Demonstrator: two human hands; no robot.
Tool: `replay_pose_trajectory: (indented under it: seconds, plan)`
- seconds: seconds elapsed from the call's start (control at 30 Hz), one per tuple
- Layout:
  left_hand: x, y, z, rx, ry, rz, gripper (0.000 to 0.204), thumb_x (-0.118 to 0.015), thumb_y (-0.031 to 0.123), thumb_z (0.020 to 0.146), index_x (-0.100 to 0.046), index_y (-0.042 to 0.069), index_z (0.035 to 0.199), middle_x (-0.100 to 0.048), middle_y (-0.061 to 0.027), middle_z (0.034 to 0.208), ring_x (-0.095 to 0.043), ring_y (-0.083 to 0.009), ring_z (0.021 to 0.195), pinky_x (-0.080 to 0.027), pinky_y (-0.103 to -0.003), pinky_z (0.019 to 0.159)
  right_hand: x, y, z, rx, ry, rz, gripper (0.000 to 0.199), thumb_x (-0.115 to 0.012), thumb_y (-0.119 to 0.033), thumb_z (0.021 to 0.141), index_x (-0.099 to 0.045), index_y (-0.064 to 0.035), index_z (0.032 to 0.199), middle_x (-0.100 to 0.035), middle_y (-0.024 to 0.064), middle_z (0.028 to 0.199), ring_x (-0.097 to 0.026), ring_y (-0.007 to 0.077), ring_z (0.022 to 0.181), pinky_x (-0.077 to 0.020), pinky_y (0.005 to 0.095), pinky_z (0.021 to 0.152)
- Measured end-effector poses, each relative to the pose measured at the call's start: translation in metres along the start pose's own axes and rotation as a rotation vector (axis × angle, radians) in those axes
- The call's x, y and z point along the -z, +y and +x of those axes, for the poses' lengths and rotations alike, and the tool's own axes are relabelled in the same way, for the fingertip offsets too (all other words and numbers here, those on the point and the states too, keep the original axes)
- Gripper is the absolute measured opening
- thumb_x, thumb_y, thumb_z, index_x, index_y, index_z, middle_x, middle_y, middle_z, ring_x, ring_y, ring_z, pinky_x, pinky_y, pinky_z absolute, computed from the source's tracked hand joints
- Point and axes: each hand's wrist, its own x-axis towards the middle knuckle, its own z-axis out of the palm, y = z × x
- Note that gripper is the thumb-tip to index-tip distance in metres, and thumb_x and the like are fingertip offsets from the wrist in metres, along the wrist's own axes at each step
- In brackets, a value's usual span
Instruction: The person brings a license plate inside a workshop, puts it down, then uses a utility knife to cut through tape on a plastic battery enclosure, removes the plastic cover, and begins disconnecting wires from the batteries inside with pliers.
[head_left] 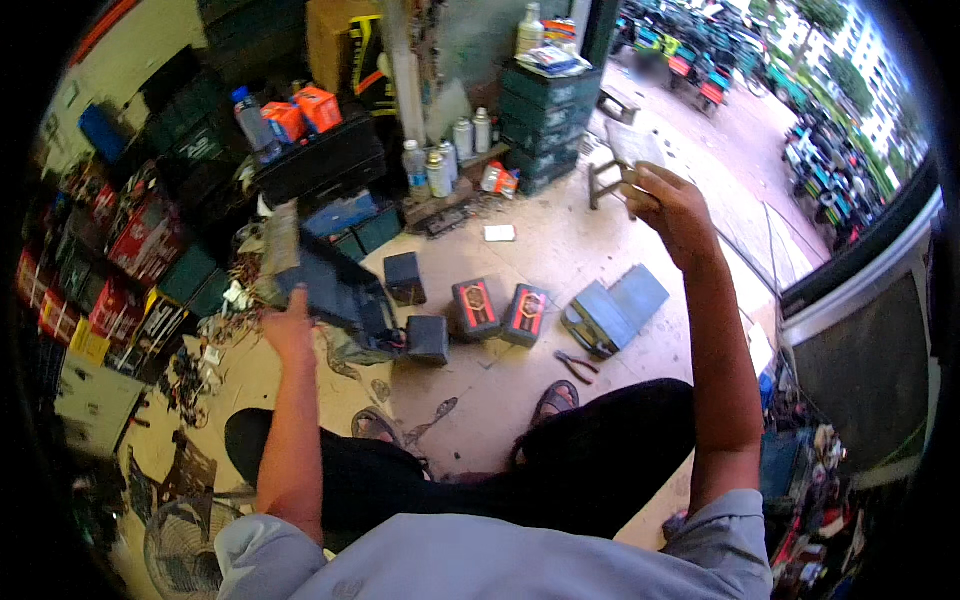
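My left hand (290,328) is at the near left edge of a dark plastic case (340,290), which stands tilted and open. One finger lies along the case; the other fingers are partly hidden and seem to hold its edge. My right hand (665,205) is raised at the right, away from the floor, its fingers pinched together. Whatever is between those fingertips is too small to name. On the floor between my arms are two dark blocks (427,340), two black-and-red batteries (476,307) and a grey-green case (592,318) beside a flat grey panel (640,292).
Pliers (577,366) lie near my right foot. A small stool (604,185) stands beyond my right hand, beside stacked green batteries (542,120). Spray cans (438,174) line the back. Boxed batteries (140,235) crowd the left; a fan (180,545) is at lower left.
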Motion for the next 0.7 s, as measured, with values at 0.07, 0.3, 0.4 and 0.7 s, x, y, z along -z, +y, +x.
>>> replay_pose_trajectory:
  seconds: [0.07,0.3,0.4,0.7]
  plan:
    - [0.035,-0.044,0.055,-0.033,0.036,0.016,0.050,-0.085,0.026,0.083,-0.065,-0.016,0.101,-0.071,-0.0194,0.097,-0.067,-0.0248,0.078,-0.058,-0.038,0.059,0.031,0.017,-0.028,-0.002,0.249,0.128,0.053,-0.068,-0.030,0.100,-0.056,0.0040,0.140,-0.071,0.0115,0.115,-0.068,0.0189,0.099,-0.0568,0.0308,0.088]
    - [0.045,-0.011,0.084,0.293,-0.053,-0.007,0.077,-0.081,0.039,0.090,-0.044,0.003,0.148,-0.058,-0.0249,0.134,-0.063,-0.0355,0.109,-0.059,-0.050,0.080,0.143,0.319,-0.288,-0.543,0.765,-0.419,0.024,-0.065,-0.021,0.088,-0.072,0.0017,0.091,-0.066,0.0092,0.074,-0.062,0.0179,0.071,-0.0515,0.0356,0.066]
    - [0.042,0.005,0.097,0.360,-0.140,-0.096,0.081,-0.075,0.041,0.095,-0.035,0.008,0.158,-0.046,-0.0218,0.151,-0.053,-0.0349,0.129,-0.053,-0.053,0.097,0.106,0.445,-0.460,-1.058,0.635,-0.509,0.032,-0.066,-0.031,0.085,-0.074,-0.0026,0.097,-0.072,0.0188,0.085,-0.069,0.0285,0.074,-0.0551,0.0432,0.071]
    - [0.072,-0.011,0.159,0.565,-0.287,-0.395,0.068,-0.061,0.031,0.103,-0.033,0.004,0.159,-0.028,-0.0124,0.166,-0.029,-0.0293,0.153,-0.028,-0.048,0.124,0.020,0.493,-0.635,-1.310,0.127,-0.793,0.039,-0.069,-0.031,0.079,-0.077,-0.0015,0.103,-0.072,0.0267,0.114,-0.071,0.0400,0.108,-0.0560,0.0460,0.096]
